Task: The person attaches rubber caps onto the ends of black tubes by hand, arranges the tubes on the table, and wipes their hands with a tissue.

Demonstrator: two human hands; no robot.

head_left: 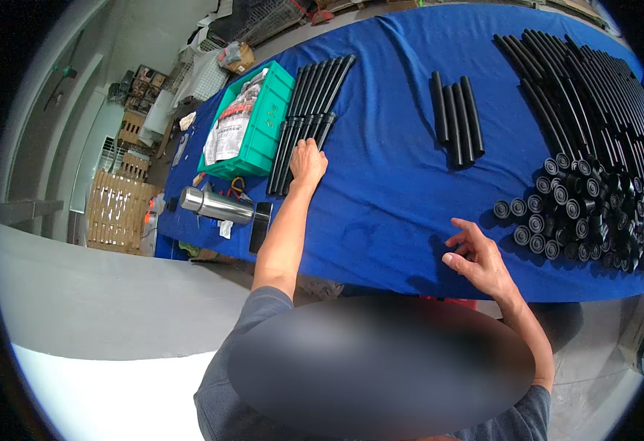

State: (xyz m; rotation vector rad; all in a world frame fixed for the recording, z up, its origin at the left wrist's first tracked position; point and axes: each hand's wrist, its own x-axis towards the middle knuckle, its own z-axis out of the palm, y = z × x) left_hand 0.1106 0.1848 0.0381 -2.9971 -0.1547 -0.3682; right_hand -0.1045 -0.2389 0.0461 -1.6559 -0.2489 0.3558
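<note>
My left hand [308, 160] reaches to the row of joined black tubes [314, 92] beside the green crate. Its fingers are bent together at the lower part of the row; what they grip, if anything, is hidden. Above the blue cloth near the front edge, my right hand [476, 257] is held with its fingers apart and nothing in it. Several loose black tubes [456, 121] lie farther back, between the two hands. To the right of my right hand is a pile of black round-ended parts [573, 209].
The green crate [267, 121] holds printed paper. A steel flask [219, 206] and a black phone [260, 228] lie in front of it. Many long black tubes [594, 95] cover the back right of the blue cloth [388, 213].
</note>
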